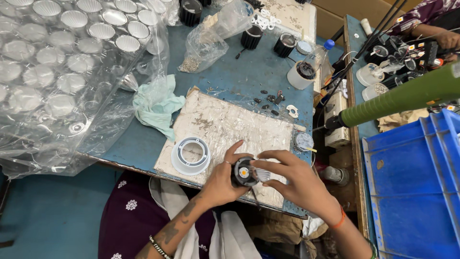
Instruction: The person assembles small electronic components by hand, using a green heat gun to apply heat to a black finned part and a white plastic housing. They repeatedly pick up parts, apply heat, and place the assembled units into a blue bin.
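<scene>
Left hand (221, 183) and right hand (296, 181) together grasp a small black finned cylindrical lamp body with a yellow centre chip (244, 172), fingers closed around it, above the near edge of a worn white board (225, 124) on the blue tabletop (249, 76). A white plastic ring housing (190, 155) lies just left; whether the lamp body touches the board is unclear.

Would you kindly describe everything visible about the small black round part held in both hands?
The black round part is a short cylinder, seemingly ribbed metal, with a pale disc and a small yellow-orange square facing up at its centre. The left hand cups it from the left; the right hand grips its right edge, fingers over a shiny silvery piece beside it. It is held over the worn pale board at the table's near edge.
</scene>
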